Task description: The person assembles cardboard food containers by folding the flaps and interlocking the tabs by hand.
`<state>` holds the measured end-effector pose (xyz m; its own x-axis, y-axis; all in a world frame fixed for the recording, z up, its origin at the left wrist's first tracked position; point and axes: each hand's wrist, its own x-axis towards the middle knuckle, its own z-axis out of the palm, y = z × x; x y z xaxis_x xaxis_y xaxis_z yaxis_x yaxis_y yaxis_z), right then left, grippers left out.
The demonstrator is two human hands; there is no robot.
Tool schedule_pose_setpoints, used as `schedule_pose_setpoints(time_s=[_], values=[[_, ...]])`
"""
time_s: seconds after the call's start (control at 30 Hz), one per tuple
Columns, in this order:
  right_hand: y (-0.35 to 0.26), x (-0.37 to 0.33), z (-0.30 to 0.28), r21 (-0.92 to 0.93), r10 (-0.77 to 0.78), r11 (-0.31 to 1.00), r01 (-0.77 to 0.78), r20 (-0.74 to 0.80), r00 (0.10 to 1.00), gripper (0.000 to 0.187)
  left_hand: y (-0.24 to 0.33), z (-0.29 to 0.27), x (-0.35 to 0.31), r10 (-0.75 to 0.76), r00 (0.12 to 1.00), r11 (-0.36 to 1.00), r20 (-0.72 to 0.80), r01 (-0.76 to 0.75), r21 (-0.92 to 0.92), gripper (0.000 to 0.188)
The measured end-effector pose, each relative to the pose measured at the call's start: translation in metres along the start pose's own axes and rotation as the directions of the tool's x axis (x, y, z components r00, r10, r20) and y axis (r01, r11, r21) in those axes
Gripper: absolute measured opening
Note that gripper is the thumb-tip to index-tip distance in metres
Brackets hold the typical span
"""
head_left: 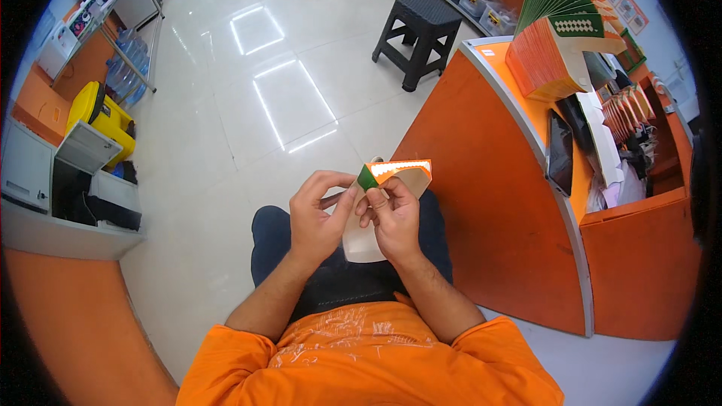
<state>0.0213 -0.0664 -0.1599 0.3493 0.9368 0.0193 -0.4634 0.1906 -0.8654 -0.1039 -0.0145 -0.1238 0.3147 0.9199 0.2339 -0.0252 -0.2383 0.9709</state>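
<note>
Above my lap I hold a thin cardboard carton (363, 246), pale on the inside with an orange, white and green printed edge. My left hand (322, 210) is closed on its green corner, thumb and fingers pinching the left side. My right hand (397, 227) grips the same carton just to the right, its thumb pressed near the green flap. Both hands hide part of the carton's middle. On the counter at the right stands a fanned stack of similar orange and green cartons (553, 49).
The orange counter (489, 203) curves close along my right. A phone (559, 152) lies on its ledge, beside papers and clutter. Ahead stands a black stool (417, 22). At the left are a yellow bin (105, 116), an open white cabinet (71, 225) and large water bottles (128, 68).
</note>
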Motion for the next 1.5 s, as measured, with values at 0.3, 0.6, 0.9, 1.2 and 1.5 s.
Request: schedule_pose_setpoints(time_s=[0.3, 0.6, 0.9, 1.2, 1.5], values=[[-0.002, -0.008, 0.006, -0.111, 0.04, 0.993, -0.044, -0.039, 0.998, 0.014, 0.001, -0.011, -0.004, 0.003, 1.0, 0.998, 0.025, -0.004, 0.059, 0.013], [0.002, -0.015, 0.004, -0.152, 0.031, 0.988, -0.037, -0.042, 0.999, 0.016, -0.002, -0.012, -0.011, 0.035, 0.999, 0.998, 0.033, -0.036, 0.049, 0.014], [0.007, -0.013, 0.001, -0.145, 0.03, 0.989, -0.037, -0.056, 0.998, 0.016, -0.003, -0.015, -0.01, 0.033, 0.999, 0.996, 0.043, -0.036, 0.083, 0.015], [0.01, -0.009, -0.003, -0.133, 0.013, 0.991, -0.025, -0.09, 0.996, 0.013, -0.007, -0.011, -0.008, 0.044, 0.998, 0.995, 0.047, -0.048, 0.09, 0.014], [0.01, -0.009, -0.005, -0.145, 0.009, 0.989, -0.021, -0.084, 0.996, 0.014, -0.005, -0.009, -0.007, 0.035, 0.998, 0.996, 0.051, -0.039, 0.081, 0.014]])
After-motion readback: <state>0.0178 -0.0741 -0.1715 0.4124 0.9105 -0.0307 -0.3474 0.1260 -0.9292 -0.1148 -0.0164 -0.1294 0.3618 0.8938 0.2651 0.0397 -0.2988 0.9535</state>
